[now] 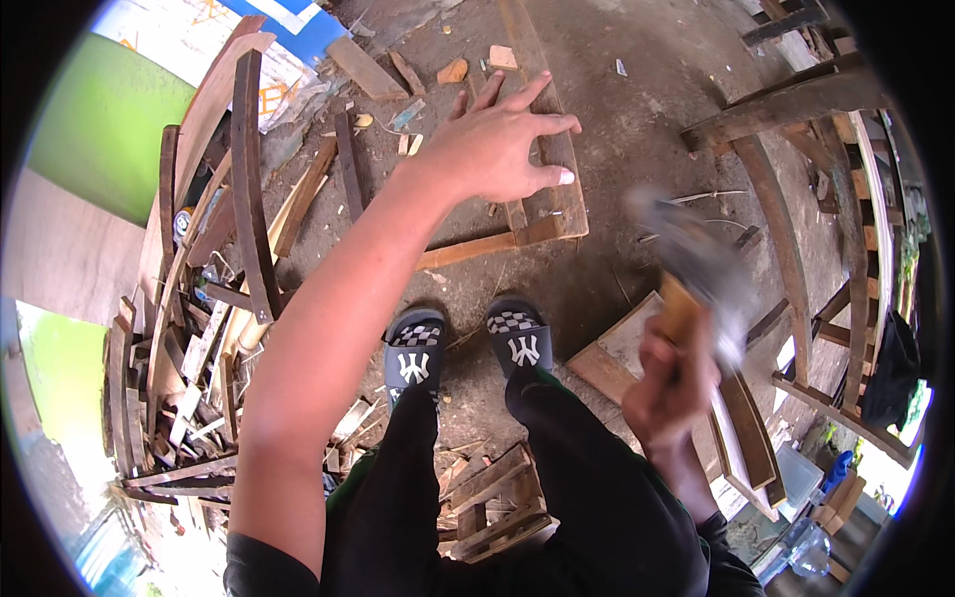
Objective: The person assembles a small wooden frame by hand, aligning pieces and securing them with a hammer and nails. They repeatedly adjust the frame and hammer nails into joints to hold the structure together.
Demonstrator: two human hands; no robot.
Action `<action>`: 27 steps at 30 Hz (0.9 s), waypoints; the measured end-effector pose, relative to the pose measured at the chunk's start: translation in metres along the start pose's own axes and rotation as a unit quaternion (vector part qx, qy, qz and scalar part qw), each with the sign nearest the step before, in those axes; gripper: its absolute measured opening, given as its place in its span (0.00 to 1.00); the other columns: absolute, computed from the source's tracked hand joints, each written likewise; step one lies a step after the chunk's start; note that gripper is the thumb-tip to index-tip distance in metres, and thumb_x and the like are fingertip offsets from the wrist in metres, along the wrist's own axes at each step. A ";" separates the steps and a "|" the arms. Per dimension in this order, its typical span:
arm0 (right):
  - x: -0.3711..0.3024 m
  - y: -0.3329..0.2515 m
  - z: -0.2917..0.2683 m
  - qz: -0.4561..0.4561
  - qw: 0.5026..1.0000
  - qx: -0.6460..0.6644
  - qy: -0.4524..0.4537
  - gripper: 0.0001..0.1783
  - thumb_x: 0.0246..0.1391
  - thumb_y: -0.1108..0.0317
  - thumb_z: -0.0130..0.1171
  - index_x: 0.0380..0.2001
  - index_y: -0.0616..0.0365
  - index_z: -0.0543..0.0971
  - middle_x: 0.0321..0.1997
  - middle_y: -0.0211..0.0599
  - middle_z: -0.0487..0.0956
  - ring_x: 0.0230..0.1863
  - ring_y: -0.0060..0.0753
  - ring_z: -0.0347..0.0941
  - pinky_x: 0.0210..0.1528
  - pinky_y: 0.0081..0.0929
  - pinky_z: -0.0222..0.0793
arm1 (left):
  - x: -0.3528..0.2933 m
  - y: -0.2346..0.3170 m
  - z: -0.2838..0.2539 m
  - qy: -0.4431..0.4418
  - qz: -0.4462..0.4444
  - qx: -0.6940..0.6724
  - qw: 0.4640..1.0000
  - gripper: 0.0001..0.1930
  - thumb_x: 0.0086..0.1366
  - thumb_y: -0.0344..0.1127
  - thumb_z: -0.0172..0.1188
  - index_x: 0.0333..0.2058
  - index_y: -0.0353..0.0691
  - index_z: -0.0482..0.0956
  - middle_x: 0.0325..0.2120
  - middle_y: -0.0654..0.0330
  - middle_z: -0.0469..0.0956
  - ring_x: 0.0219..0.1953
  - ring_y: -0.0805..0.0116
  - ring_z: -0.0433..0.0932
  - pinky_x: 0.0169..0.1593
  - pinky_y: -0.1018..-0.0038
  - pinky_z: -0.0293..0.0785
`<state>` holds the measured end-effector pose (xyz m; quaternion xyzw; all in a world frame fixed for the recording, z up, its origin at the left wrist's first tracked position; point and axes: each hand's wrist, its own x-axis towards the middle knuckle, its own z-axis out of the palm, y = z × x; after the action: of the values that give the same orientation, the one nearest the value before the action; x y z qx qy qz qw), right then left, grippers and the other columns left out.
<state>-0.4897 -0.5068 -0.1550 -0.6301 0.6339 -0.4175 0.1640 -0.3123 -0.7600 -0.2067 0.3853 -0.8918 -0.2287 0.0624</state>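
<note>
My left hand (505, 149) reaches forward with its fingers spread, just over the long plank of a wooden frame (565, 194) on the ground. Whether its fingertips touch the wood I cannot tell. To the right, my right hand (671, 383) is closed around a wooden-handled tool (696, 261) with a grey metal head. Motion smears this tool, so its exact kind does not show. A crosspiece (477, 247) joins the plank at its near end. Small wood offcuts, one of them a pale block (502, 57), lie by the far part of the plank.
Scrap wood (194, 373) is heaped on my left beside curved dark boards (249, 179). A wooden stand (786, 109) and slatted pieces rise on the right. A board box (617, 348) lies near my right leg. Broken slats (497, 502) lie between my legs.
</note>
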 end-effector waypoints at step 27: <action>0.017 -0.015 0.011 0.073 0.990 -0.068 -0.104 0.31 0.64 0.82 0.53 0.70 0.58 0.71 0.51 0.63 0.83 0.40 0.56 0.84 0.39 0.37 0.78 | -0.004 0.010 0.005 0.035 -0.006 -0.011 0.999 0.39 0.56 0.67 0.72 0.65 0.64 0.75 0.80 0.57 0.42 0.79 0.40 0.45 0.78 0.38 0.47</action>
<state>-0.4746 -0.5244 -0.1449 -0.6319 0.6845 -0.2924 0.2162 -0.3177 -0.7492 -0.2065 0.3978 -0.8840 -0.2258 0.0963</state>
